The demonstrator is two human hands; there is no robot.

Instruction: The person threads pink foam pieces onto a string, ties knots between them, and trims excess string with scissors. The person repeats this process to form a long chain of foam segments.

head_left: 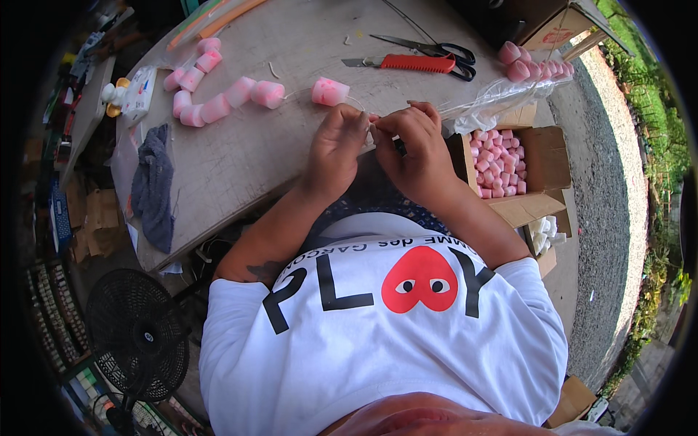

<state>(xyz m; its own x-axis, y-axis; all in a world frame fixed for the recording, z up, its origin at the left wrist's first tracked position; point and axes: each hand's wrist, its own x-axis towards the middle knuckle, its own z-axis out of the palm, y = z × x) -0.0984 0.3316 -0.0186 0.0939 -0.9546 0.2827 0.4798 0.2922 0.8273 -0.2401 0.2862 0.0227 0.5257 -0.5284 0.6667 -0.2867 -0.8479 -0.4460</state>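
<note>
Near the table's front edge, my left hand (337, 147) and my right hand (413, 145) meet with fingertips pinched together. Between them runs a thin white string (357, 99); the exact spot where the fingertips close is too small to make out. From there the string passes through a single pink cylinder (330, 91) lying just beyond my left hand. Farther left, a row of similar pink cylinders (215, 108) curves across the tabletop, linked to that string. Each cylinder is mottled pink and white.
A red utility knife (416, 64) and black-handled scissors (454, 55) lie on the table (240, 163). To my right, an open cardboard box (549, 156) holds many pink cylinders; more (518, 70) rest on plastic. A grey cloth (153, 189) drapes the left edge. A black fan (138, 334) stands lower left.
</note>
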